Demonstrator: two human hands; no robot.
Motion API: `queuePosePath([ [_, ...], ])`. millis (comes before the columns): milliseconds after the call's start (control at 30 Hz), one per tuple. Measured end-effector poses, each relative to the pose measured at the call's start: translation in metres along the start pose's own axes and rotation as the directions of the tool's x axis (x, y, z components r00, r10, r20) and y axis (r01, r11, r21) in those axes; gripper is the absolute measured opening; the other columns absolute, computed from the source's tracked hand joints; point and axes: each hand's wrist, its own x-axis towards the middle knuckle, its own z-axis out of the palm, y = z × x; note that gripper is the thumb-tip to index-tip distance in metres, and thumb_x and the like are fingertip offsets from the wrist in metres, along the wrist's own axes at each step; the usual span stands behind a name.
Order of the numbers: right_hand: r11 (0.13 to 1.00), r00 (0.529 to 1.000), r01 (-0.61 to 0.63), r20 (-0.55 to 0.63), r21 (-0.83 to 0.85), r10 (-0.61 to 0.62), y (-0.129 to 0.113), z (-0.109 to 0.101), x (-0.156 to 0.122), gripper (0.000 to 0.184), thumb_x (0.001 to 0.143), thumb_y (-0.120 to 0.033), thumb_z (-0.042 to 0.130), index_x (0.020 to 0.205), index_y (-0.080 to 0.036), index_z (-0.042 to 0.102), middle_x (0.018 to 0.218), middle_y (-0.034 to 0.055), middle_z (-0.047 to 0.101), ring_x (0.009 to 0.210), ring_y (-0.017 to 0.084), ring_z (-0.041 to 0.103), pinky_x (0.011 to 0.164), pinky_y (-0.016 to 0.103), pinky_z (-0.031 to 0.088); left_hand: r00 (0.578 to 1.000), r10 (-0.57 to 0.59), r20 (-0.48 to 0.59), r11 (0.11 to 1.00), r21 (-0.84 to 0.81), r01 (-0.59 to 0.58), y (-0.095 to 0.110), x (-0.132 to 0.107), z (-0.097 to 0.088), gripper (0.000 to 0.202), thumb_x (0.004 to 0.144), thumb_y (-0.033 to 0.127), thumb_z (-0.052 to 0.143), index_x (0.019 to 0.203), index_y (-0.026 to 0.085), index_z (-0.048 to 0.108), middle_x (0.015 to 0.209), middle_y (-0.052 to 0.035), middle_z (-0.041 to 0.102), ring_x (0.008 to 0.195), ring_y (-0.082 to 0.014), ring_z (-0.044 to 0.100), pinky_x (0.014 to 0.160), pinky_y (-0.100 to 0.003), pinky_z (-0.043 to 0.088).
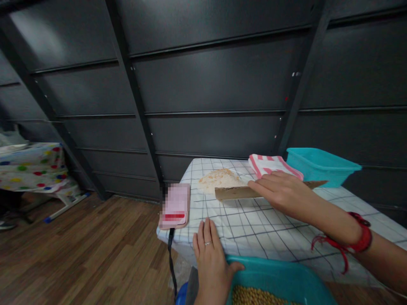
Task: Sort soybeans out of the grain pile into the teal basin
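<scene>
My right hand (284, 192) grips a strip of brown cardboard (233, 193) from above, its long edge down on the checked tablecloth. Just beyond the strip's left end lies a heap of fine pale grains with orange-tan bits on top (219, 180). My left hand (211, 262), a ring on one finger, has its fingers stretched out at the table's near edge. Its thumb sticks out over the rim of a teal tub (273, 267). Yellowish-brown beans or similar grains (254, 295) fill the visible bottom of that tub, which the frame cuts off.
A phone-like pink item (174, 203), partly pixelated, lies at the table's left edge, a black cable (171, 258) hanging below. A folded pink-striped towel (273, 164) and a turquoise basin (321, 163) stand at the back right. Dark panelled wall (210, 84) rises behind; a dotted-cloth table (32, 169) is far left.
</scene>
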Motion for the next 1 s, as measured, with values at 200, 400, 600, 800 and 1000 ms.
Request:
queuePosePath([
  [200,1.0,1.0,0.021,0.005,0.0,-0.021,-0.003,-0.003,0.0,0.024,0.075,-0.001,0.039,0.087,-0.012,0.056,0.066,0.0052,0.059,0.06,0.016,0.053,0.058,0.029,0.039,1.0,-0.003,0.01,1.0,-0.011,0.003,0.0,0.002,0.0,0.115,0.029,0.04,0.078,0.123,0.007,0.022,0.122,-0.0191,0.042,0.114,-0.0346,0.033,0.091,-0.055,0.032],
  [400,0.999,1.0,0.02,-0.016,-0.031,-0.02,-0.001,0.0,-0.002,0.023,0.075,-0.002,0.038,0.087,-0.01,0.056,0.065,0.0058,0.059,0.06,0.016,0.053,0.058,0.029,0.04,1.0,-0.017,0.023,0.999,-0.028,0.018,0.001,0.002,0.0,0.11,0.034,0.036,0.077,0.124,0.009,0.02,0.123,-0.0176,0.041,0.116,-0.0341,0.033,0.093,-0.055,0.03],
  [600,0.999,0.999,0.032,0.0,-0.018,-0.032,-0.001,0.003,-0.003,0.024,0.076,-0.001,0.037,0.087,-0.011,0.056,0.066,0.0059,0.06,0.061,0.016,0.054,0.058,0.029,0.04,0.999,-0.019,0.033,0.999,-0.043,0.02,0.001,0.001,0.0,0.107,0.039,0.034,0.075,0.126,0.011,0.016,0.124,-0.0169,0.041,0.117,-0.0341,0.032,0.093,-0.056,0.029],
  [800,0.999,0.999,0.046,-0.014,-0.022,-0.046,-0.002,-0.007,-0.01,0.027,0.077,-0.001,0.033,0.088,-0.013,0.055,0.068,0.0054,0.061,0.062,0.015,0.054,0.059,0.029,0.04,0.999,-0.014,0.041,0.998,-0.058,0.017,0.0,0.001,0.001,0.112,0.039,0.034,0.075,0.128,0.013,0.01,0.125,-0.0175,0.04,0.116,-0.0353,0.032,0.092,-0.058,0.029],
  [1000,0.998,0.997,0.056,-0.061,-0.004,-0.057,-0.002,-0.016,-0.018,0.026,0.078,-0.001,0.033,0.088,-0.012,0.054,0.067,0.0047,0.06,0.06,0.014,0.053,0.059,0.027,0.038,0.999,0.001,0.04,0.999,-0.033,0.001,0.0,0.001,0.001,0.108,0.038,0.036,0.076,0.125,0.009,0.018,0.124,-0.019,0.041,0.116,-0.0351,0.032,0.092,-0.056,0.03],
])
